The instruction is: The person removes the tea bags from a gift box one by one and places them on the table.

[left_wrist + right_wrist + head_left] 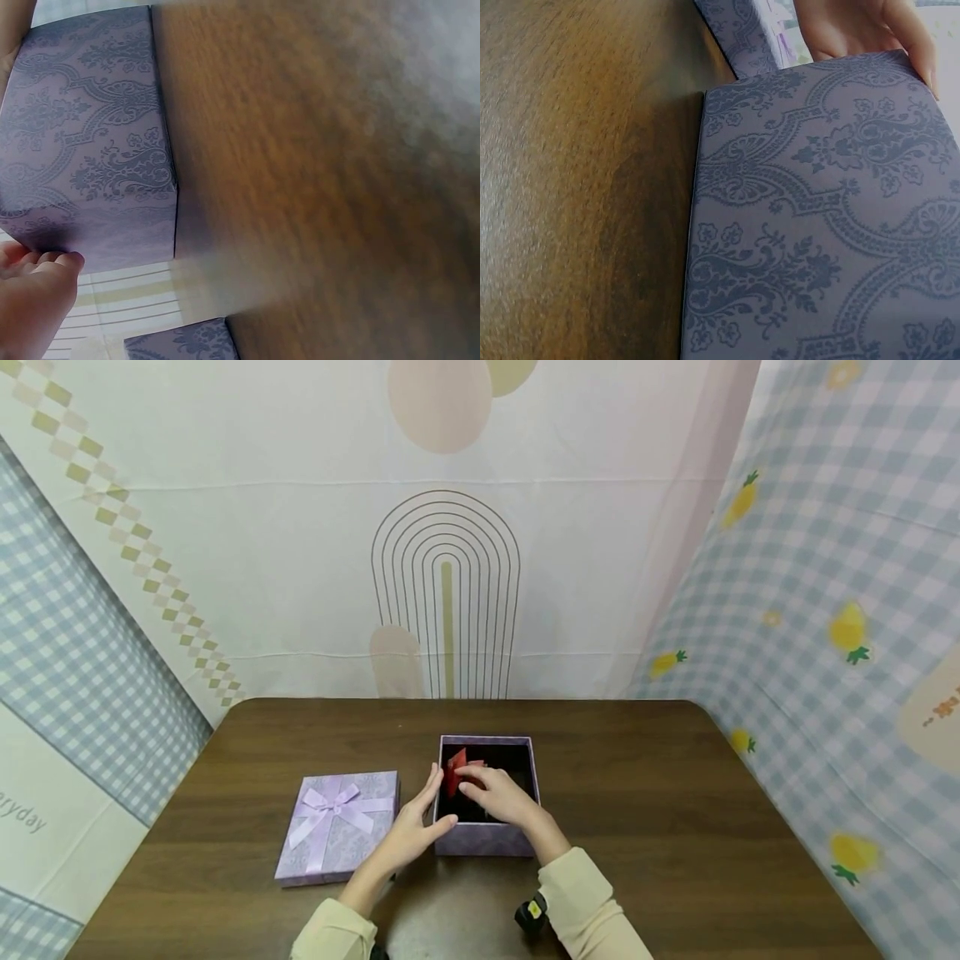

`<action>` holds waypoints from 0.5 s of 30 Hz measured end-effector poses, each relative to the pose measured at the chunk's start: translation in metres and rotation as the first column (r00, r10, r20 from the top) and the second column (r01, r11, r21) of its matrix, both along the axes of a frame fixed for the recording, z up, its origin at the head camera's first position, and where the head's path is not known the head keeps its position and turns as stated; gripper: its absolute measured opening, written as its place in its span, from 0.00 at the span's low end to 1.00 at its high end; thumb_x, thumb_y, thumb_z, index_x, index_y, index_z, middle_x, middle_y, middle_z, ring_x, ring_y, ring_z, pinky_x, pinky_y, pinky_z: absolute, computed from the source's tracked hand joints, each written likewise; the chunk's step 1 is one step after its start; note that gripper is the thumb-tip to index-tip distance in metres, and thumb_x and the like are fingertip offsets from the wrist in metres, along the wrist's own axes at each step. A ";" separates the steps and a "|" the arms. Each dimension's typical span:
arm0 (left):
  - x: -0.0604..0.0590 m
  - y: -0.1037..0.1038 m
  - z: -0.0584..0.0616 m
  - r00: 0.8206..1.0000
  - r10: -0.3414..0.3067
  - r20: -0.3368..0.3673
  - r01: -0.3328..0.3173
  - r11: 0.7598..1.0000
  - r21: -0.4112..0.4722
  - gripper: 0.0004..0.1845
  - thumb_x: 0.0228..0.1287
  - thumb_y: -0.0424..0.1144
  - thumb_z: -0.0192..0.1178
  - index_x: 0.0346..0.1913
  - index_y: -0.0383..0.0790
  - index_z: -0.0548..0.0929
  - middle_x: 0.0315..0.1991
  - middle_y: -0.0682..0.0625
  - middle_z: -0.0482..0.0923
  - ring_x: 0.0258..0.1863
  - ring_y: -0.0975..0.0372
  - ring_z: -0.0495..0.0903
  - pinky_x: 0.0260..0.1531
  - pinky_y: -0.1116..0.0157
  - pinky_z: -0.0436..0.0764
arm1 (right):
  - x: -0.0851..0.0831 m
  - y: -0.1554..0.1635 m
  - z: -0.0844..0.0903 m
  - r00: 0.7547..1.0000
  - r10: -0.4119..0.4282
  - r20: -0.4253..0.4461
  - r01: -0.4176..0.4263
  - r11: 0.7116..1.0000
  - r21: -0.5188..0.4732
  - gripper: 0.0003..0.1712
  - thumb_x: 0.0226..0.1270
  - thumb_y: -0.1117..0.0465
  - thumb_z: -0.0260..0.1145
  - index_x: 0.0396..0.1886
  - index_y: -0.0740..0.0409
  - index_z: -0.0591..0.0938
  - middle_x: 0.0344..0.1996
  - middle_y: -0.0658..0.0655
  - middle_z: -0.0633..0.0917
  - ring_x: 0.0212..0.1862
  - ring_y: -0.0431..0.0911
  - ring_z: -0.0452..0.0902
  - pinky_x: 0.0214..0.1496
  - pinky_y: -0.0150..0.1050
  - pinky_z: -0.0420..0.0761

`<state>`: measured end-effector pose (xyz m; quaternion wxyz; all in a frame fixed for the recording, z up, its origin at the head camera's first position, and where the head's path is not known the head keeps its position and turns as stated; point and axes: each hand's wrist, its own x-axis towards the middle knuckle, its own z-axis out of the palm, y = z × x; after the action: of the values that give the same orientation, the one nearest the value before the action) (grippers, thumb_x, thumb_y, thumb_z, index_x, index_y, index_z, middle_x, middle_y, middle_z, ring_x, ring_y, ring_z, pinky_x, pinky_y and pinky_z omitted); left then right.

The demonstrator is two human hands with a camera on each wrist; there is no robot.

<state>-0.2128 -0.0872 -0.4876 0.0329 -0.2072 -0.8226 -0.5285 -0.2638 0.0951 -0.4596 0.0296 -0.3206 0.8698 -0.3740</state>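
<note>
A lavender gift box (486, 839) with a dark inside stands uncovered on the table, its walls printed with a damask pattern. My left hand (408, 833) rests against its left side, fingers stretched along the wall and thumb near the front left corner. In the left wrist view, fingertips (67, 260) touch the patterned wall. Over the front rim, my right hand (498, 793) reaches into the box and pinches a red, pointed, folded-looking piece (456, 768) by the left inner wall. The right wrist view shows mostly the box's outer wall (817, 210), with the right fingers out of sight.
Left of the box lies its lavender lid (352, 852), with a ribbon bow (330, 806) on top. Both stand on a brown wooden table (675, 827). A printed white cloth (300, 568) hangs behind, and a blue checked cloth (810, 568) hangs at the right.
</note>
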 end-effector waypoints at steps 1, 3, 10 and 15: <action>0.000 0.000 0.000 1.000 -0.007 0.005 0.007 1.000 0.007 0.38 0.57 0.34 0.61 0.68 0.30 0.55 0.70 0.37 0.45 0.68 0.50 0.50 0.63 0.49 0.51 | 0.000 0.000 0.000 1.000 -0.012 -0.022 0.012 1.000 0.009 0.16 0.67 0.63 0.54 0.50 0.67 0.78 0.45 0.61 0.82 0.44 0.50 0.78 0.47 0.43 0.76; 0.000 0.000 0.000 1.000 -0.010 0.007 0.010 1.000 0.004 0.39 0.57 0.35 0.61 0.68 0.30 0.54 0.70 0.36 0.45 0.68 0.50 0.50 0.63 0.50 0.51 | 0.000 -0.001 -0.001 0.998 -0.032 -0.047 0.033 0.999 0.020 0.14 0.66 0.64 0.55 0.47 0.67 0.79 0.42 0.60 0.83 0.42 0.49 0.78 0.46 0.43 0.76; 0.003 0.001 0.004 0.999 0.007 0.039 -0.007 1.000 0.002 0.38 0.56 0.30 0.61 0.68 0.30 0.54 0.70 0.37 0.45 0.68 0.51 0.50 0.63 0.49 0.51 | -0.002 -0.003 -0.003 1.000 0.010 0.000 -0.010 0.995 0.102 0.17 0.67 0.61 0.54 0.49 0.67 0.78 0.44 0.62 0.82 0.46 0.50 0.78 0.50 0.45 0.75; 0.013 0.005 0.030 0.998 0.005 0.057 -0.005 1.000 -0.007 0.37 0.56 0.27 0.59 0.66 0.24 0.54 0.68 0.33 0.45 0.67 0.46 0.50 0.62 0.46 0.51 | -0.003 -0.003 -0.002 1.000 0.007 -0.008 -0.006 0.994 0.105 0.17 0.67 0.61 0.54 0.49 0.67 0.79 0.43 0.61 0.83 0.40 0.47 0.78 0.47 0.44 0.77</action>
<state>-0.1994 -0.0826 -0.4579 0.0098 -0.1901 -0.8255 -0.5313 -0.2667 0.0920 -0.4621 0.0440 -0.3232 0.8873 -0.3261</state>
